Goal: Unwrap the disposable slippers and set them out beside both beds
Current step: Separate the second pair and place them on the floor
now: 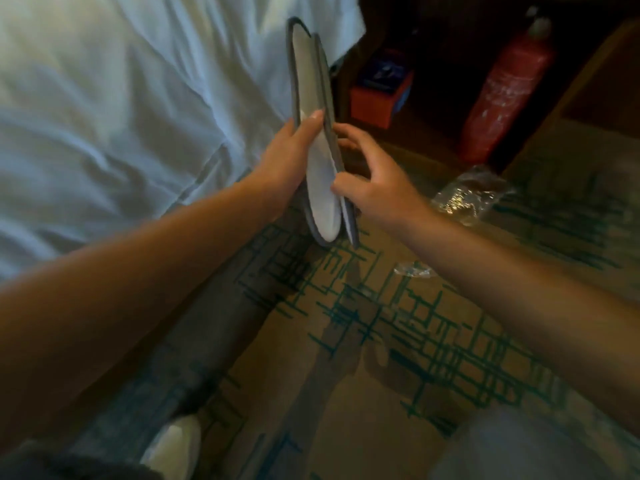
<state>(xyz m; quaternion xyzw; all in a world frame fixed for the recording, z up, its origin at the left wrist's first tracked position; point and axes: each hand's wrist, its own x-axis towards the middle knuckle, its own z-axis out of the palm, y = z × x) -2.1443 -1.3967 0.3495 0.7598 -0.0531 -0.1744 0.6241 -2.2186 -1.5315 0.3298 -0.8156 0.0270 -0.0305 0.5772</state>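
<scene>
White bedding (104, 98) fills the left, above patterned carpet (381, 341). Left hand (287, 161) and right hand (374, 181) pinch the flat, grey-edged slippers (320, 174) upright between them, beside the bed. Crumpled clear wrapper (467, 195) lies on the carpet nearby.

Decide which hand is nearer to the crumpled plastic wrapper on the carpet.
Right. The right hand holds the slippers just left of the wrapper; the left hand grips them from their far side.
</scene>
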